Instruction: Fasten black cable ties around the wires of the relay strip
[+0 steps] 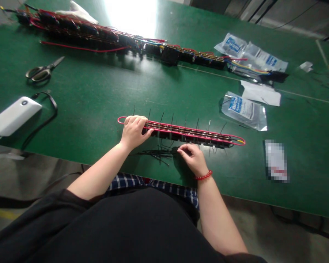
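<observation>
A long, narrow black electrical assembly (186, 132) lies across the table before me, with a red wire (237, 137) running along it and looping past both ends. Several thin black ties stick out across its length. My left hand (134, 132) is closed over its left end, thumb on the near side. Just below the strip lies a loose pile of black cable ties (159, 152). At the pile's right end, my right hand (193, 157) is closed in a pinch. Whatever sits between those fingertips is too small to make out.
Longer wired assemblies (98, 34) stretch across the back of the green table (98, 84). Scissors (42, 72) and a white power bank (15, 116) with a cable lie left. Plastic bags (245, 109) and white paper (260, 93) are at right, near a blurred packet (276, 160).
</observation>
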A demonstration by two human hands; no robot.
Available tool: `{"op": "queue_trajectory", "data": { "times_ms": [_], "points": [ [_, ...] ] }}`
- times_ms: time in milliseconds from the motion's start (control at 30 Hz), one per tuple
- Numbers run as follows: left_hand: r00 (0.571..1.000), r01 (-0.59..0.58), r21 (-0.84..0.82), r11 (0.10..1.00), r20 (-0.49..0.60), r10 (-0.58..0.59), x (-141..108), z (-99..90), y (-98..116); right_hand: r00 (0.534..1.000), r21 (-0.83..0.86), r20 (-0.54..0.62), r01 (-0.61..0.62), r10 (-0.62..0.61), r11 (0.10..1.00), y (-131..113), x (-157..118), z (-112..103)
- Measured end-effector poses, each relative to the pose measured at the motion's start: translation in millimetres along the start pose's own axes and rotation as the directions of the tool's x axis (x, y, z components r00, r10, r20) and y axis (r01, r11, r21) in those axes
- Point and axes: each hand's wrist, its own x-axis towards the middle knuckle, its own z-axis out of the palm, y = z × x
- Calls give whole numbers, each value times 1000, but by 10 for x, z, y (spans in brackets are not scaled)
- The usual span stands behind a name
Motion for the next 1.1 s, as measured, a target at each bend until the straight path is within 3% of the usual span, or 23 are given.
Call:
{"op": "queue_trajectory", "data": {
  "times_ms": [367,667,967,1100],
  "points": [
    [1000,-13,27,1000,-7,13,5,-3,-3,1000,65,11,-19,18,998,1,-8,4],
    [999,-30,51,998,-18,31,3,-2,-5,995,184,-59,-72,84,980,-106,-89,-59],
    [999,-34,61,998,-34,36,0,6,-9,977,-125,-79,186,-196,975,-652,-155,-364],
    [999,-35,58,998,-39,37,-2,6,-7,967,-303,52,254,-250,918,-749,-131,-534]
  ]
}}
